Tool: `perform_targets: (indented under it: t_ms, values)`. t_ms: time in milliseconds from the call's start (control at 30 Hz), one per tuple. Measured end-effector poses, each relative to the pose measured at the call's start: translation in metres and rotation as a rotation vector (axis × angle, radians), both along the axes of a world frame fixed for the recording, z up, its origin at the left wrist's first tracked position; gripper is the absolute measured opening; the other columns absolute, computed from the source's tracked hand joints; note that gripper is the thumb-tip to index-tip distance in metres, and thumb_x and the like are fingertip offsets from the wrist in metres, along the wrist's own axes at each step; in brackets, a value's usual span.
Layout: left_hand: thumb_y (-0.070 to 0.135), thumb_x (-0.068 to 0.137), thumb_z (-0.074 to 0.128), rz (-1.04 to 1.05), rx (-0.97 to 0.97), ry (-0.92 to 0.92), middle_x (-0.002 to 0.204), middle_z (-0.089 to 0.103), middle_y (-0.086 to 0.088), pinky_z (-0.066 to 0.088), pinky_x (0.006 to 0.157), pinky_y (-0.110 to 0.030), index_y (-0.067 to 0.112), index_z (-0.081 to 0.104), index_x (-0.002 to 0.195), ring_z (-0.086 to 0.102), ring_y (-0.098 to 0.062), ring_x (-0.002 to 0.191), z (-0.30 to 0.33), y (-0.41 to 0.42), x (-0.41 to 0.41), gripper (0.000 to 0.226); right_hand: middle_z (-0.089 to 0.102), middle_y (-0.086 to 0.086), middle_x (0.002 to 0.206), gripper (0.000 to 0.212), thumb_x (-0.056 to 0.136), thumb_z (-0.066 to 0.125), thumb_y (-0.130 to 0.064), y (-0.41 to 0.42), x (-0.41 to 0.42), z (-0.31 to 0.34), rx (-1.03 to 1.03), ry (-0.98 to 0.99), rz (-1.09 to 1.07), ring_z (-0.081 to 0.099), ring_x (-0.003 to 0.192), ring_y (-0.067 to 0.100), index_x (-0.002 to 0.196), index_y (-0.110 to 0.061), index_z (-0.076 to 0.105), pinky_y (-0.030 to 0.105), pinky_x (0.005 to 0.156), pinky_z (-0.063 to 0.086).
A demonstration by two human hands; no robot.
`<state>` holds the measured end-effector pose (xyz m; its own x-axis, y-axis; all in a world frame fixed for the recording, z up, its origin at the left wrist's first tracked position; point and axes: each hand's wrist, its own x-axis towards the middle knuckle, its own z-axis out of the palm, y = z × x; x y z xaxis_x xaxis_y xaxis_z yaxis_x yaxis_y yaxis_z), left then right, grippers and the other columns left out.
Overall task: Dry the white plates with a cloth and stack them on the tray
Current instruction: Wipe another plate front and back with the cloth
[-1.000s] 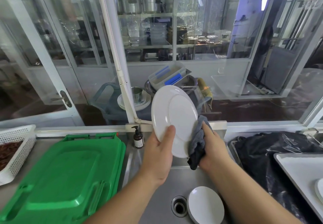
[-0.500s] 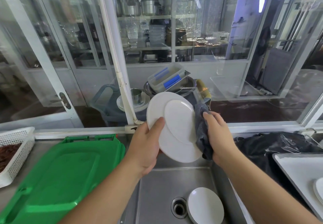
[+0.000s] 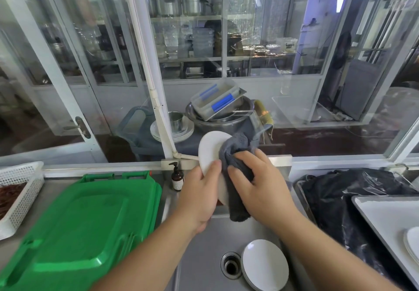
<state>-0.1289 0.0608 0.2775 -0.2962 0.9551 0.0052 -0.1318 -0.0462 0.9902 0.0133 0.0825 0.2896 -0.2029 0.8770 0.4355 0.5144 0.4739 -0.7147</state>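
A commercial kitchen's washing-up area, with a steel sink [image 3: 204,256] set below glass partitions [image 3: 272,41]. Behind the glass, shelves [image 3: 186,17] hold large metal pots [image 3: 192,3], stacked containers [image 3: 203,41] and used dishes [image 3: 179,130]

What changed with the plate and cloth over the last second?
The right hand brought the grey cloth from the plate's edge onto its face. The left hand turned the white plate more edge-on, gripping it throughout. The plates in the sink stayed put.
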Motion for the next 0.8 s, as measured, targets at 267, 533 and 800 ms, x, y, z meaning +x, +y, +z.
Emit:
perform_targets:
  t_ms: [267, 533, 800]
  values:
    - [0.063, 0.088, 0.064, 0.031, 0.086, 0.029, 0.105, 0.081, 0.000, 0.054, 0.102, -0.060, 0.033, 0.078, 0.109, 0.075, -0.023, 0.106, -0.013, -0.005, -0.004, 0.039, 0.057, -0.012, 0.110, 0.028, 0.097, 0.067, -0.035, 0.054, 0.006, 0.022, 0.028, -0.065, -0.035, 0.055, 0.094, 0.009, 0.125, -0.030, 0.070, 0.022, 0.076, 0.039]
    - [0.061, 0.082, 0.069, 0.116, 0.134, -0.068, 0.106, 0.081, 0.002, 0.055, 0.092, -0.041, 0.037, 0.079, 0.106, 0.076, -0.015, 0.102, -0.012, -0.002, -0.011, 0.035, 0.059, -0.009, 0.100, 0.017, 0.094, 0.066, -0.034, 0.043, 0.013, 0.025, 0.005, -0.145, -0.097, 0.052, 0.079, 0.010, 0.109, -0.029, 0.075, 0.009, 0.065, 0.035]
    - [0.072, 0.082, 0.057, 0.114, 0.106, 0.128, 0.091, 0.081, 0.007, 0.060, 0.082, -0.044, 0.039, 0.078, 0.098, 0.077, -0.011, 0.090, -0.015, -0.007, -0.012, 0.042, 0.065, -0.017, 0.096, 0.019, 0.088, 0.068, -0.028, 0.001, 0.009, 0.020, 0.010, 0.014, 0.178, 0.064, 0.095, 0.005, 0.104, -0.029, 0.077, 0.014, 0.083, 0.047]
